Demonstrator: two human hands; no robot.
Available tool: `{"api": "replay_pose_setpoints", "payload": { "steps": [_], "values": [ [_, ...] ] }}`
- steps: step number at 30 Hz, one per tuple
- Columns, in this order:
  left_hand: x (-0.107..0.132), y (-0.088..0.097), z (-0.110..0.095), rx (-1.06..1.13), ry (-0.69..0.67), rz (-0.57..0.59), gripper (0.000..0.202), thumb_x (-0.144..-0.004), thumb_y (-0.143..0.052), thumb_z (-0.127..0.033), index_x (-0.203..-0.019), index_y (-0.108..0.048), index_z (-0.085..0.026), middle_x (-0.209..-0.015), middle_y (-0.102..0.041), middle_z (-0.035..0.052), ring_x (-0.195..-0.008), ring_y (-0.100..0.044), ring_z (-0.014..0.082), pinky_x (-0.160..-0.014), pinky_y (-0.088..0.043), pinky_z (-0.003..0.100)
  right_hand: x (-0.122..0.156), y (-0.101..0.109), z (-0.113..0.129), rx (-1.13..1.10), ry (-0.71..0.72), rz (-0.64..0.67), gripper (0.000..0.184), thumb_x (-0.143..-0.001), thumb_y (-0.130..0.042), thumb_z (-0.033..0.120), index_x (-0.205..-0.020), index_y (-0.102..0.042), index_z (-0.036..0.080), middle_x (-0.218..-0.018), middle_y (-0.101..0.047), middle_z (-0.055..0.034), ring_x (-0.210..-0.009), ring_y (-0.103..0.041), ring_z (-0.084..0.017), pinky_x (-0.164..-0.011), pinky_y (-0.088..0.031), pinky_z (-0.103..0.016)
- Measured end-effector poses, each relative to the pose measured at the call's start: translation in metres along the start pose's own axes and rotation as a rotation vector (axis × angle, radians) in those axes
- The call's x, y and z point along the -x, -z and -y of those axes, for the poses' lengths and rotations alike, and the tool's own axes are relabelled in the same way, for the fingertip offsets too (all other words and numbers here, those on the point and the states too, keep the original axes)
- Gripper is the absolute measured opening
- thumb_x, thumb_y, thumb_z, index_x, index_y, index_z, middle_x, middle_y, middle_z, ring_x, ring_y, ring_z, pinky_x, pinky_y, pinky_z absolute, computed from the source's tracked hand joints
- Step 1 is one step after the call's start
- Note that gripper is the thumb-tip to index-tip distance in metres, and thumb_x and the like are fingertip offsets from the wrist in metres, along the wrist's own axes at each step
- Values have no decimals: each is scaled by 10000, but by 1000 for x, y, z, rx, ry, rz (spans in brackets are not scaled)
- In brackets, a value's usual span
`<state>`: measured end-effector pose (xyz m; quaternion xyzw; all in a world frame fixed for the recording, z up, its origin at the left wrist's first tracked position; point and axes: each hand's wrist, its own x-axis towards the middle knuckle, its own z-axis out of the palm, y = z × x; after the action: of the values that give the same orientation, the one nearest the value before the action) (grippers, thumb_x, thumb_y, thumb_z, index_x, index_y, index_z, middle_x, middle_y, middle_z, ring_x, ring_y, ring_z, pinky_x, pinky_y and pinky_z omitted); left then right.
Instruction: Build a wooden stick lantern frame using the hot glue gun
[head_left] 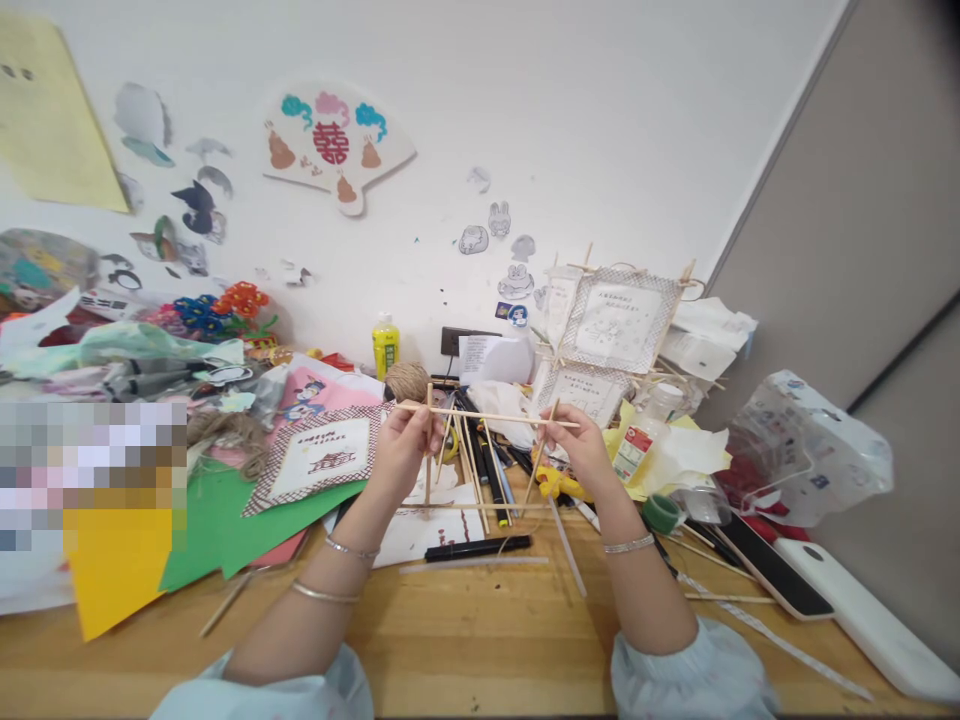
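Observation:
Above the wooden table (480, 630) I hold up a frame of thin wooden sticks (487, 416). My left hand (405, 445) pinches its left corner, where an upright stick crosses the top stick. My right hand (577, 445) pinches the right corner in the same way. Both hands are closed on the sticks. A lower crossbar of the frame hangs near the table, over a white sheet and a black pen (480, 548).
Green (217, 520) and yellow paper (112, 570), a patterned card (319, 455) and twine lie at left. A yellow glue bottle (385, 345) and finished stick-and-paper frames (619, 325) stand by the wall. A plastic bag (814, 445), green tape roll (663, 512) and white box sit at right.

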<state>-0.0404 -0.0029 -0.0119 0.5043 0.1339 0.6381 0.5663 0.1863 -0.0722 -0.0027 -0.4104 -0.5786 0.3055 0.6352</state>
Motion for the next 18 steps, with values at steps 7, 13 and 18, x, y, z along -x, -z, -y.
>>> {"api": "replay_pose_setpoints", "payload": {
  "steps": [7, 13, 18],
  "values": [
    [1, 1, -4, -26, 6, 65, 324, -723, -651, -433, -670, -469, -171, -549, -604, -15, -380, -486, 74, -358, -345, 175, 1, 6, 9, 43, -11, 62, 244, -740, -633, 416, -840, -609, 194, -676, -639, -8, -505, -503, -105, -457, -423, -236],
    [2, 2, -6, -74, -13, 88, 333, -740, -625, -457, -661, -469, -173, -556, -610, -8, -373, -495, 83, -358, -361, 192, 1, 6, 11, 40, -4, 72, 222, -738, -641, 396, -811, -609, 189, -660, -639, -4, -502, -509, -105, -466, -425, -236],
    [2, 1, -9, -51, -29, 112, 355, -741, -596, -512, -691, -499, -174, -565, -619, 7, -410, -525, 112, -386, -400, 224, 1, 7, 11, 36, 15, 89, 199, -755, -630, 373, -814, -620, 184, -676, -648, -10, -490, -501, -95, -464, -421, -231]
  ]
}}
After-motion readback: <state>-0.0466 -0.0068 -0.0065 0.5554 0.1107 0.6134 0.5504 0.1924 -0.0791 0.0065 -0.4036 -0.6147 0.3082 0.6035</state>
